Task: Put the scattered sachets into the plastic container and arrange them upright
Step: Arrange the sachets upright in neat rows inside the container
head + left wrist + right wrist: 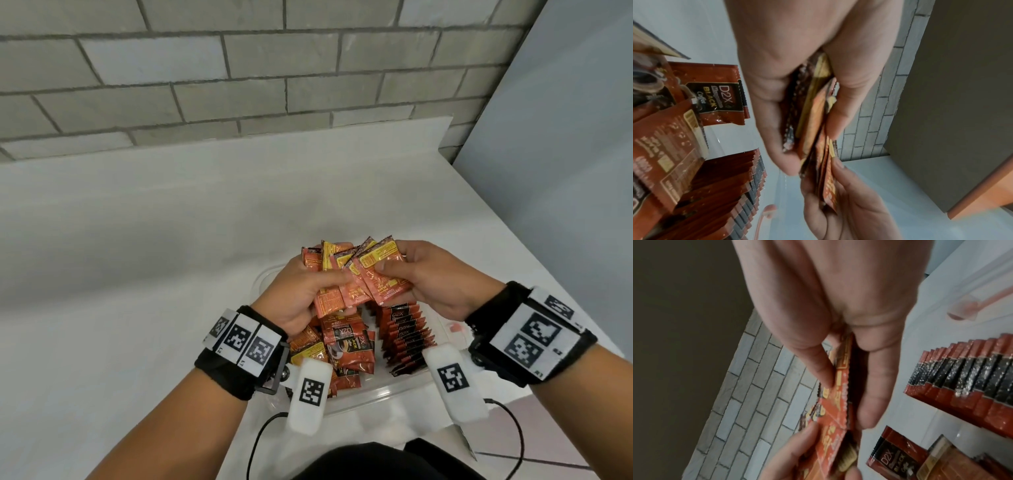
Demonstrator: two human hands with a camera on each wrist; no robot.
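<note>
Both hands hold one fanned bunch of orange and yellow sachets (pixel 356 274) above the clear plastic container (pixel 363 394). My left hand (pixel 308 291) grips the bunch's lower left, thumb on top. On the right side, my right hand (pixel 411 274) pinches it with the thumb on the front sachet. The same bunch of sachets (pixel 813 123) shows edge-on in the left wrist view and, as sachets (pixel 836 402), in the right wrist view. Inside the container a row of sachets (pixel 407 339) stands upright on the right, and loose sachets (pixel 339 346) lie in a heap on the left.
The container sits on a white countertop (pixel 154 257) near its front edge. A grey brick wall (pixel 239 68) rises behind, and a plain panel (pixel 565 137) closes the right side. Black cables (pixel 513 438) hang near my body.
</note>
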